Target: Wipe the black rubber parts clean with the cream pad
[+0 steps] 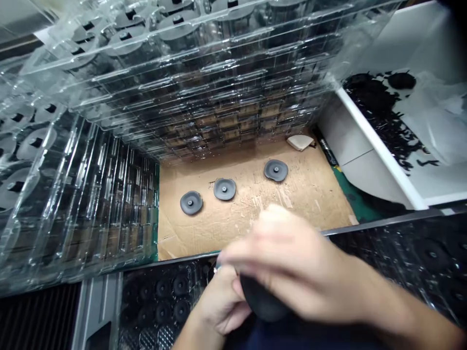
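Note:
My left hand (222, 301) is closed at the bottom of the view, its fingers curled against a dark round rubber part (262, 299). My right hand (288, 257) reaches over from the right and meets the left at the fingertips. Its fingers are pressed together and blurred by motion; what they pinch is hidden. On the cardboard (241, 223) beyond lie three grey dished discs with small centre studs: a left one (191, 202), a middle one (224, 189) and a right one (276, 170).
Tall stacks of clear plastic trays (219, 73) holding discs wall in the back and left. A white bin (383, 155) with black scraps (375, 104) stands at right. A pale wedge-shaped piece (300, 142) and a black pen-like object (327, 151) lie near it. Black trays (160, 296) sit in front.

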Available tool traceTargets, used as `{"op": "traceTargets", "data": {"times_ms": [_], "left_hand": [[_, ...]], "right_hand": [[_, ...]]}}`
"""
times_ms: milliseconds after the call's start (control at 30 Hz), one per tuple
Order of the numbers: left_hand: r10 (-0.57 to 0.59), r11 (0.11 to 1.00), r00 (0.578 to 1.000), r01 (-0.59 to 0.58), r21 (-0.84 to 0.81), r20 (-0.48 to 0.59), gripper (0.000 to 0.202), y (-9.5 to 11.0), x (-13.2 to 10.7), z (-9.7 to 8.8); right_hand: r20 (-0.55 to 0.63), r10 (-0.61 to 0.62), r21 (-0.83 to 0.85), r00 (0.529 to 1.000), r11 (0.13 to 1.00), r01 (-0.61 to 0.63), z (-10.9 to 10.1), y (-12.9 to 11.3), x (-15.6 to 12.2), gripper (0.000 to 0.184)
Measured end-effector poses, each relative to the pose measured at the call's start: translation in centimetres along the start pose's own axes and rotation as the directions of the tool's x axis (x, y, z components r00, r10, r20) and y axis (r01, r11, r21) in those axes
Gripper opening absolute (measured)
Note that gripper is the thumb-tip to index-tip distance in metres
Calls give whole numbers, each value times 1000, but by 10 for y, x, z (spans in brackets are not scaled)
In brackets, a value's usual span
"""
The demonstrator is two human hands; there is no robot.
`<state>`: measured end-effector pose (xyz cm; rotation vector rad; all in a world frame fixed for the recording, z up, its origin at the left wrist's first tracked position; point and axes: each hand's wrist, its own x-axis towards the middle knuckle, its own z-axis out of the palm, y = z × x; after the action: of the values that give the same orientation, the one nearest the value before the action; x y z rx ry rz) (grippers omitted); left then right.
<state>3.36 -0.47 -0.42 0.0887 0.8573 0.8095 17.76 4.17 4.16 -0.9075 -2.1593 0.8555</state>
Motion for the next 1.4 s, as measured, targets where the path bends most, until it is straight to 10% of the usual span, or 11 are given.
{"op": "traceTargets", "data": {"times_ms": [200,433,833,1167,1400], "left_hand": [[-152,980,936,185,-76,318,52,13,7,-6],[-110,975,958,155,-156,265,56,17,19,-14],[31,969,1000,-31,-246,-2,48,20,32,-18],[94,979,988,-113,-167,-119,70,20,37,-17],[177,983,969,-182,-15,-170,50,12,36,-10]], "right_hand": [[-167,465,34,869,884,-467,23,71,-25,21],[-293,498,-186,816,807,-560,76,97,-73,32],[-286,455,-259,844,811,-525,72,118,-61,34],[-234,420,-140,877,878,-458,57,115,-58,24],[-252,285,80,925,959,-273,21,38,-1,24]]}}
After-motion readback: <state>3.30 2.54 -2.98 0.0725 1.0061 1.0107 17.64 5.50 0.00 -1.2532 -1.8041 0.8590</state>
